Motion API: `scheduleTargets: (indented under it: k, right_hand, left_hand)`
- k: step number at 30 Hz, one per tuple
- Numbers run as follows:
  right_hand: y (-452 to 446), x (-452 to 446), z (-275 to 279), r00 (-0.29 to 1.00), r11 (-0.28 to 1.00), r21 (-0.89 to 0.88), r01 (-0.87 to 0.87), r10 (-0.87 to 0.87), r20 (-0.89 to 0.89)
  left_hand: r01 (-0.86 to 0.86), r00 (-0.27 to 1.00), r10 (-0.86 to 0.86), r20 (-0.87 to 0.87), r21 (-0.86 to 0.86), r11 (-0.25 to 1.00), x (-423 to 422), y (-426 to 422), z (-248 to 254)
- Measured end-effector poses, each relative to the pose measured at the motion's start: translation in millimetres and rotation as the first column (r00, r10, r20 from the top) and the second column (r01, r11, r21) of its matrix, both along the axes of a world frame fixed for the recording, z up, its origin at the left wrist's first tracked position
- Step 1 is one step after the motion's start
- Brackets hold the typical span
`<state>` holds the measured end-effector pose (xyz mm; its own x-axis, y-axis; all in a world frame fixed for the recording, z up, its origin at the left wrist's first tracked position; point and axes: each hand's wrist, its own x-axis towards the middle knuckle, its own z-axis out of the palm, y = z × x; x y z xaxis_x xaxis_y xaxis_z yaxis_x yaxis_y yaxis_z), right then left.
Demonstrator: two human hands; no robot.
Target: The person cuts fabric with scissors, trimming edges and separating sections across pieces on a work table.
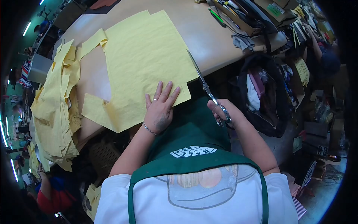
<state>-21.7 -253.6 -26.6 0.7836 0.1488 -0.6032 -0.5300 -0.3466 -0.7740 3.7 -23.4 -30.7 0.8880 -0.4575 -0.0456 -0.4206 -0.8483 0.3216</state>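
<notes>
A large yellow sheet [145, 56], paper or fabric, lies across the table, its right edge notched near the bottom. My left hand [160, 108] rests flat on its lower part, fingers spread. In my right hand [232, 114] is a pair of large metal scissors [206, 87], thumb and fingers at the handle loops. Their long blades point up and away along the sheet's right edge, and the tips touch or lie very near it. I cannot tell how far apart the blades are. A narrow yellow strip [93, 42] joins the sheet's left side.
Crumpled yellow offcuts [56, 100] are heaped at the left of the table [209, 41]. A box of tools [238, 16] and a grey rag [243, 43] are at the far right. An open black bag [264, 97] sits right of my arm. Other people work at both sides.
</notes>
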Motion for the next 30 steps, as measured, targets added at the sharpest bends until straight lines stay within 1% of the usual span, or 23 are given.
scheduleTargets:
  k: [4,7,13,16,19,22,25,28,30]
  right_hand:
    - [0,-6,-3,1.0,0.999,-0.041,0.015,-0.015,0.0]
    - [1,-9,4,1.0,0.991,-0.131,-0.006,0.007,0.007]
    - [2,-10,3,0.999,0.982,-0.183,-0.038,0.037,-0.008]
    - [0,-9,1,0.999,0.991,-0.127,-0.036,0.037,0.003]
    - [0,1,0,1.0,1.0,-0.004,-0.026,0.026,0.01]
    - [1,12,0,0.999,0.999,-0.03,-0.026,0.025,-0.045]
    - [2,10,-3,0.999,1.0,-0.02,-0.01,0.009,-0.035]
    - [1,3,-3,1.0,0.999,-0.049,-0.002,0.002,-0.007]
    - [1,1,-2,1.0,1.0,-0.02,0.001,-0.001,-0.021]
  left_hand:
    - [0.001,1.0,-0.001,0.006,0.0,1.0,0,0,-2]
    - [0.002,1.0,-0.002,0.009,-0.003,1.0,0,0,-4]
    - [0.006,1.0,-0.006,0.014,0.003,1.0,0,0,-4]
    - [0.014,1.0,-0.013,0.009,-0.004,1.0,-2,1,-2]
    - [0.031,0.999,-0.031,-0.011,-0.001,1.0,-8,0,0]
    - [0.05,0.999,-0.05,-0.019,0.001,0.999,-17,-2,1]
    - [0.047,0.998,-0.047,-0.03,-0.008,0.999,-19,-2,4]
    - [0.033,0.998,-0.034,-0.058,-0.019,0.999,-20,1,4]
    - [0.036,0.997,-0.037,-0.065,-0.018,0.999,-20,1,3]
